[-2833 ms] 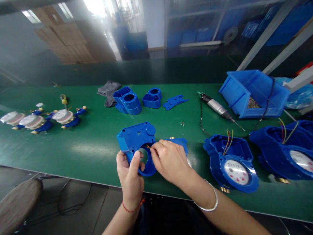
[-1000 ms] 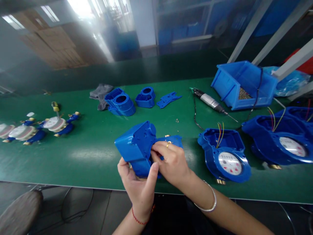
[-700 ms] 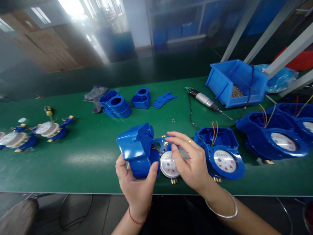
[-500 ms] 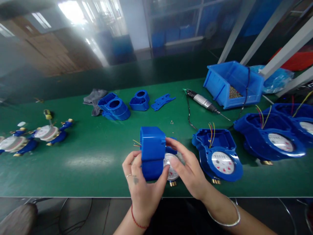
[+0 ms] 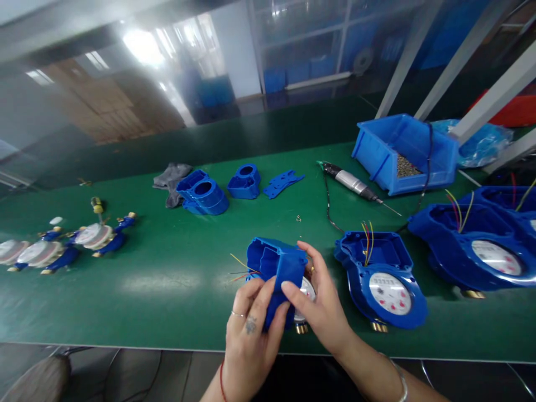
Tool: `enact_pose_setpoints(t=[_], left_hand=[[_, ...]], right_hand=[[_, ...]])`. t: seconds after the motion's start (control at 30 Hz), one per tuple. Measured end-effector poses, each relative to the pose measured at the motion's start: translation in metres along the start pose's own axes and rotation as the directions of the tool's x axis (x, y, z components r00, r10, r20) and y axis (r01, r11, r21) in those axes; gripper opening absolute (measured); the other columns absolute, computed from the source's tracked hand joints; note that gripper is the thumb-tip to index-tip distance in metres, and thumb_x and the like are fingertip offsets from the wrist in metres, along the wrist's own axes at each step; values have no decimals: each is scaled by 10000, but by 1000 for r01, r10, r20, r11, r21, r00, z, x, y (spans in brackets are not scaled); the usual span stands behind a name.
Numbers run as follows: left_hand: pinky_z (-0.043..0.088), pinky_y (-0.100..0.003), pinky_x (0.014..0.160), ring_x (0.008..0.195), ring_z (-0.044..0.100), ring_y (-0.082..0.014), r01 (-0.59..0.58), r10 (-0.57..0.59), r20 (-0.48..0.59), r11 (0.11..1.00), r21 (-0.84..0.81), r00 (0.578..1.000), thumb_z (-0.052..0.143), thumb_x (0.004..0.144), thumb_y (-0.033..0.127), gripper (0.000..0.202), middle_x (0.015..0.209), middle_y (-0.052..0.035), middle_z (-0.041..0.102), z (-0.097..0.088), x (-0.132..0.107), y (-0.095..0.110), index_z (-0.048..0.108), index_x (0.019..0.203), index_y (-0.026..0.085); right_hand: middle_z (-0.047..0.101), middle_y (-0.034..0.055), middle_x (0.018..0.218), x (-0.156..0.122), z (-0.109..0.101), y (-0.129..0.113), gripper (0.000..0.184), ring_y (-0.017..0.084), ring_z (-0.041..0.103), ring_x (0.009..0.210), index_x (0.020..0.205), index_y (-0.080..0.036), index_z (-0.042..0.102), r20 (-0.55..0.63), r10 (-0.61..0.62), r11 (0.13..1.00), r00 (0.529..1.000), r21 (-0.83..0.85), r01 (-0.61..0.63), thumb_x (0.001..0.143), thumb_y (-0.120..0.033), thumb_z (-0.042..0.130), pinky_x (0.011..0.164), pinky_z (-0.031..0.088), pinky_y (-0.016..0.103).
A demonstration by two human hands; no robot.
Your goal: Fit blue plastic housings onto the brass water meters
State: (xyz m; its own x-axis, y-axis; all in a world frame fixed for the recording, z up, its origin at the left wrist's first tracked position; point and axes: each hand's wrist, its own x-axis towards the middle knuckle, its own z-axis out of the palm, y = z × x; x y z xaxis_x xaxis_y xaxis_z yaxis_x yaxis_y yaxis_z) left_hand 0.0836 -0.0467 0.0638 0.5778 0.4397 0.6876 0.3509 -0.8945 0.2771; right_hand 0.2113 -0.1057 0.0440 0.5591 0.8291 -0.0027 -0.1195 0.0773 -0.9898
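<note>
Both hands hold a blue plastic meter housing (image 5: 288, 268), tilted so its hollow compartment opens up and to the left. My left hand (image 5: 255, 332) is closed round its lower left side. My right hand (image 5: 324, 307) presses its thumb on the front wall, with its fingers behind the right side. Behind the housing, a water meter (image 5: 309, 289) shows part of its dial and a brass end; the rest is hidden. Thin coloured wires (image 5: 243, 271) stick out at the housing's left. Right of my hands stands a blue-cased water meter (image 5: 389, 296) with wires rising from its compartment.
More cased meters (image 5: 494, 257) stand at the right. A power screwdriver (image 5: 352, 181) lies before a blue bin (image 5: 377, 151) of small metal parts. Small screws (image 5: 298, 218), a flat blue plate (image 5: 283, 183), spare housings (image 5: 203, 192) and a grey cloth (image 5: 171, 178) lie behind. Uncased meters (image 5: 94, 237) sit left.
The blue housing has turned, so its hollow side now shows. My right thumb has moved from near the dial onto the housing wall. The whole view has shifted slightly.
</note>
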Motion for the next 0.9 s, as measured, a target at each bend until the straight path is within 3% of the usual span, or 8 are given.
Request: enact_pose_setpoints(t=[0.1, 0.2, 0.3, 0.4, 0.5, 0.6, 0.8, 0.9], left_hand=[[508, -274, 904, 1050, 572, -199, -97, 96, 91, 995, 11, 991, 567, 851, 132, 426, 1116, -141, 581, -2, 4, 2, 491, 1269, 111], [511, -279, 892, 1032, 588, -195, -89, 95, 119, 995, -53, 988, 592, 844, 188, 375, 1108, -129, 597, -11, 3, -4, 542, 1211, 128], [513, -260, 809, 914, 609, -161, -39, 36, -24, 994, -106, 999, 595, 820, 119, 250, 1018, -75, 618, -19, -6, -17, 623, 1059, 186], [486, -240, 678, 797, 575, -141, 172, -193, -185, 977, -124, 963, 617, 809, 120, 146, 904, -44, 585, -16, -14, -32, 641, 929, 201], [505, -269, 759, 951, 577, -168, 307, -318, -65, 942, -134, 946, 600, 858, 250, 273, 1069, -71, 578, -9, -12, -45, 614, 1129, 230], [459, -345, 969, 1190, 508, -183, 303, -291, 89, 933, -193, 953, 520, 914, 267, 378, 1303, -81, 510, -5, -3, -53, 531, 1291, 283], [445, -339, 1016, 1202, 532, -192, 296, -213, 266, 897, -328, 940, 569, 889, 252, 182, 1298, -37, 562, -9, 22, -62, 726, 967, 301], [427, -270, 1031, 1198, 543, -164, 358, -279, 237, 827, -433, 931, 585, 881, 223, 169, 1311, -15, 565, -3, 26, -59, 742, 849, 275]], right_hand=[[553, 119, 1171, 0, 4, -4, 896, 264, 589, 979, 1389, -211, 262, -40, 44, 997, 998, -58, -46, 693, -532, 726, 908, 464, 457], [592, 108, 1087, 4, 7, -6, 799, 262, 601, 942, 1301, -187, 343, -56, 104, 994, 993, -15, -105, 682, -530, 714, 877, 483, 440], [611, 109, 1048, 8, 5, -5, 705, 258, 603, 930, 1230, -162, 392, -44, 106, 994, 993, -15, -107, 698, -523, 682, 858, 491, 417], [598, 123, 1101, 11, 2, -1, 642, 259, 591, 994, 1210, -152, 421, -15, 91, 993, 996, 71, -89, 745, -535, 644, 890, 487, 405], [592, 121, 1132, 13, -2, 4, 606, 261, 586, 1024, 1225, -160, 431, 16, 90, 978, 996, 185, -91, 787, -520, 644, 922, 480, 413], [595, 122, 1141, 13, -3, 6, 594, 269, 577, 1046, 1227, -161, 441, 57, 97, 964, 994, 242, -108, 802, -514, 658, 937, 469, 423], [576, 105, 1204, 18, -5, 1, 637, 283, 539, 1117, 1247, -172, 471, 85, 148, 940, 985, 297, -167, 771, -523, 707, 984, 429, 425], [556, 126, 1237, 21, -6, -2, 637, 303, 519, 1146, 1250, -155, 503, 86, 168, 934, 982, 306, -186, 782, -546, 689, 1003, 408, 447]])
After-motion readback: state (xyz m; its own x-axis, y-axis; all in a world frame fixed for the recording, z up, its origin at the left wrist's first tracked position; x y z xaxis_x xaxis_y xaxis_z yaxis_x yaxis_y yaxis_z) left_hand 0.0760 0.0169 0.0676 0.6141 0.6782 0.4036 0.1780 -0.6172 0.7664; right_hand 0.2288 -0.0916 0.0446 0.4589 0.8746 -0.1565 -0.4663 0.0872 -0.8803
